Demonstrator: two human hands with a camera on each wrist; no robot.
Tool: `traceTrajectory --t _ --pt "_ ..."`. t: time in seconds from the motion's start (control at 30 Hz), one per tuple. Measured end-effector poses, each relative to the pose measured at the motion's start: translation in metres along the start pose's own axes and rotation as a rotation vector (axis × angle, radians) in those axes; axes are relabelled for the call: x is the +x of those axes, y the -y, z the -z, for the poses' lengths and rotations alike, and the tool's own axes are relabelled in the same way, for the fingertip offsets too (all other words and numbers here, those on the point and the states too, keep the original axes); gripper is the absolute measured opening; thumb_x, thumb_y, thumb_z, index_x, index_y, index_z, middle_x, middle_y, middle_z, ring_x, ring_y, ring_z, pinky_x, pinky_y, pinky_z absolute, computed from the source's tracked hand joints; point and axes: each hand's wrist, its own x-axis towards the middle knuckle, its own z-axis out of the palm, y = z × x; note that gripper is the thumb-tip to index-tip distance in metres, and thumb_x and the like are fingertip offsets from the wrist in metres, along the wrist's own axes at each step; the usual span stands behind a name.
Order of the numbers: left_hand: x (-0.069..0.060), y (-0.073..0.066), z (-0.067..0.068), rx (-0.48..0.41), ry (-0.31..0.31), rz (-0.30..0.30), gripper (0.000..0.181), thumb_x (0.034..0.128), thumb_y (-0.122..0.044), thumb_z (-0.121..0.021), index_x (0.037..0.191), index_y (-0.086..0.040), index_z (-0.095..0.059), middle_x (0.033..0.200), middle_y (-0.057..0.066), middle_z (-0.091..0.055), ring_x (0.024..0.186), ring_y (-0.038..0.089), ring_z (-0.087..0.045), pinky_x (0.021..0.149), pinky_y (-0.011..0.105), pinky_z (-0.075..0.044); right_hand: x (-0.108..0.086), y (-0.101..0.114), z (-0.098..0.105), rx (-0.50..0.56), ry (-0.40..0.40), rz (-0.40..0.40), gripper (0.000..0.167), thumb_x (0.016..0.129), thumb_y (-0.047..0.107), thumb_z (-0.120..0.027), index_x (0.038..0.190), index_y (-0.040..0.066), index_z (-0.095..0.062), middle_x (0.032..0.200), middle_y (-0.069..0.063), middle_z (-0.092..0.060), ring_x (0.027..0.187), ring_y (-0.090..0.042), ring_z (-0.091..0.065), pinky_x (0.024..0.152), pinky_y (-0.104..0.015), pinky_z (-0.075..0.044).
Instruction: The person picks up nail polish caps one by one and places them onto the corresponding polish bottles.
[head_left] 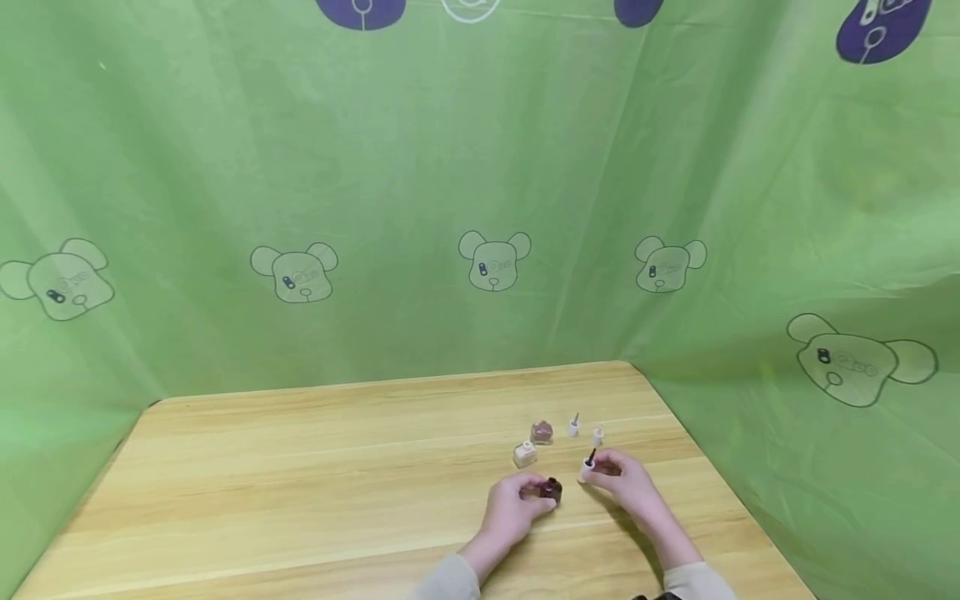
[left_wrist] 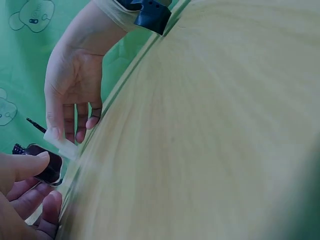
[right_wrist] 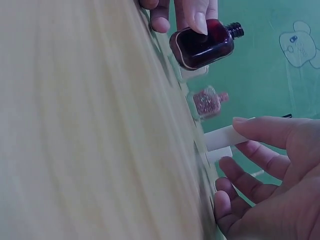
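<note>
A dark red bottle (head_left: 551,490) without a cap is pinched between the thumb and fingers of the left hand (head_left: 510,508). In the right wrist view the same dark bottle (right_wrist: 202,45) shows its black threaded neck. The right hand (head_left: 630,483) pinches a white cap (head_left: 587,468) whose dark brush points up; the left wrist view shows this cap (left_wrist: 61,143) too, its lower end by the table. Beyond the left hand stand an uncapped pale bottle (head_left: 525,454) and a pink glitter bottle (head_left: 542,432).
Two more white caps stand brush-up behind the right hand, one farther back (head_left: 573,427) and one closer (head_left: 597,435). The wooden table (head_left: 300,483) reaches far to the left. Green curtains (head_left: 405,167) with bear-head drawings hang behind it and at both sides.
</note>
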Motion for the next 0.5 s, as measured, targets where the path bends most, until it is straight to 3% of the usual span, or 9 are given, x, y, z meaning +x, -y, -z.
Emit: traceTrajectory --t 0.5 --pt "-0.018 0.0 0.036 0.052 0.047 0.018 0.027 0.073 -0.009 -0.081 0.099 -0.009 -0.073 0.097 0.006 -0.075 0.072 0.005 -0.06 0.067 0.02 -0.05 -0.007 0.013 -0.018 0.023 0.06 -0.001 0.03 0.079 0.008 -0.076 0.104 -0.002 -0.064 0.098 -0.012 -0.067 0.087 -0.015 -0.06 0.079 -0.022 -0.05"
